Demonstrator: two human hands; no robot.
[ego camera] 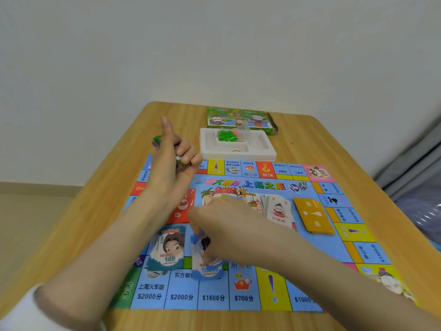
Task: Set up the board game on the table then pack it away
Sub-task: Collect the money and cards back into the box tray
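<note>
Sorting money: left hand (171,161) raised, its grip clenched on the note stack (157,142); right hand (222,223), the nearer one, pinches the blue notes (208,268) directly beneath it, beside the 100 pile (167,253).

White sleeve (21,311) bunched near L elbow; L grip (171,161), R grip (222,223) bare.

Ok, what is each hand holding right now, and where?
Left hand grips a play-money stack around its middle; right hand seems to pinch the far end of the blue 10000 notes.
</note>
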